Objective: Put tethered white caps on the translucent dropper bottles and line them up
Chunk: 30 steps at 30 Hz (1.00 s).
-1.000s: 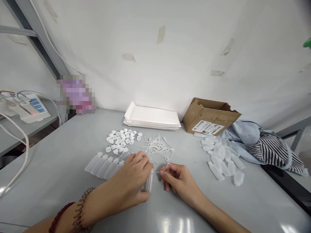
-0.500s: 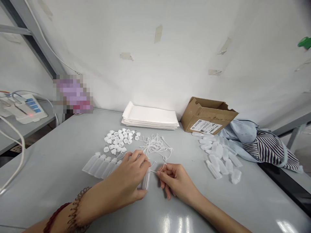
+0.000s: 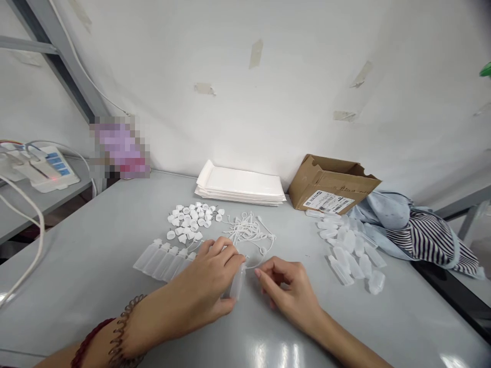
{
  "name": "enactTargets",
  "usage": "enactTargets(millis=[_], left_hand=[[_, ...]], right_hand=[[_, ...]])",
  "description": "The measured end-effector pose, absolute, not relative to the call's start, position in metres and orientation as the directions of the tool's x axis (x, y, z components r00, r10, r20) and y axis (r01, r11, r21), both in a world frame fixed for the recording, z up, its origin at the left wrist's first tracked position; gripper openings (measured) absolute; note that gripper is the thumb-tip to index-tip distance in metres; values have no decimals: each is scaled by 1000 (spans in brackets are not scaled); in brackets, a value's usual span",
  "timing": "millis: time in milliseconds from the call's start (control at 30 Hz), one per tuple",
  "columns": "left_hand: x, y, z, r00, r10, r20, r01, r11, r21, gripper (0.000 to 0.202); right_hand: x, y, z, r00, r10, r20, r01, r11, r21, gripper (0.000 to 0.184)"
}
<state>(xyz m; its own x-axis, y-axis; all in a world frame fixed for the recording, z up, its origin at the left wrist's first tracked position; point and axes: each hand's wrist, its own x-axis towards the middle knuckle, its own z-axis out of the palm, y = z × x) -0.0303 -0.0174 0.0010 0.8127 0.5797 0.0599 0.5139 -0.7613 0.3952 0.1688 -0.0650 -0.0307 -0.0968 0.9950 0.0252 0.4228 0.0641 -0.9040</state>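
My left hand [image 3: 215,271] arches over the right end of a row of small translucent squeeze bottles [image 3: 159,260]. Its fingers and thumb grip the end bottle [image 3: 238,283], and the hand hides part of the row. A thin white strap [image 3: 253,267] curves rightward from that bottle's neck. Just right of it is my right hand [image 3: 289,289], fingers curled and thumb close to the forefinger; the strap appears to pass above the fingertips, not between them. Beyond the hands lie a tangle of white looped straps [image 3: 247,230] and a heap of white caps [image 3: 192,220].
More translucent bottles [image 3: 351,250] lie loose on the right of the grey table [image 3: 92,286]. An open cardboard box [image 3: 333,184] and stacked white padded envelopes [image 3: 241,184] stand by the wall. Bunched cloth [image 3: 425,230] lies far right; a power strip [image 3: 53,171] sits on a side surface, left.
My right hand has drawn back slightly from the strap it was pinching, which now curves freely. My left hand stays on the end bottle. The whole view has shifted a little.
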Motion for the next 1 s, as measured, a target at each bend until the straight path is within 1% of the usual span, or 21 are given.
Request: enactTargets(millis=[33, 67, 100, 133, 167, 233, 333, 433, 533, 633, 1000], left_hand=[[-30, -18, 1, 813, 579, 59, 514, -762, 394, 29], [-30, -18, 2, 813, 580, 56, 516, -761, 394, 29], [-30, -18, 2, 813, 580, 52, 517, -760, 395, 30], [-31, -19, 2, 813, 581, 44, 519, -757, 397, 30], [-31, -18, 2, 812, 582, 38, 521, -753, 401, 31], [-32, -18, 1, 811, 585, 27, 526, -747, 406, 30], [-33, -16, 1, 805, 592, 20, 534, -739, 411, 29], [-33, -14, 1, 798, 602, 12, 544, -730, 413, 28], [-32, -14, 0, 791, 611, 14, 556, -729, 400, 29], [-32, -13, -2, 791, 612, -1, 562, -726, 397, 29], [-34, -13, 1, 786, 616, -56, 578, -699, 420, 25]], right_hand=[[168, -67, -31, -118, 978, 174, 488, 210, -847, 22], [168, -68, -31, -156, 940, 304, 547, 339, -766, 15], [167, -69, -32, -199, 893, 403, 595, 437, -675, 14], [166, -70, -33, -242, 853, 462, 631, 501, -592, 17], [166, -71, -35, -285, 824, 489, 657, 540, -526, 20], [164, -73, -38, -353, 803, 480, 685, 571, -451, 25], [163, -74, -41, -414, 806, 424, 683, 582, -440, 35], [163, -74, -41, -429, 806, 408, 667, 587, -459, 38], [162, -73, -40, -436, 802, 408, 654, 594, -469, 38], [162, -73, -41, -433, 810, 395, 652, 584, -483, 34], [162, -70, -46, -450, 814, 367, 644, 581, -498, 30]])
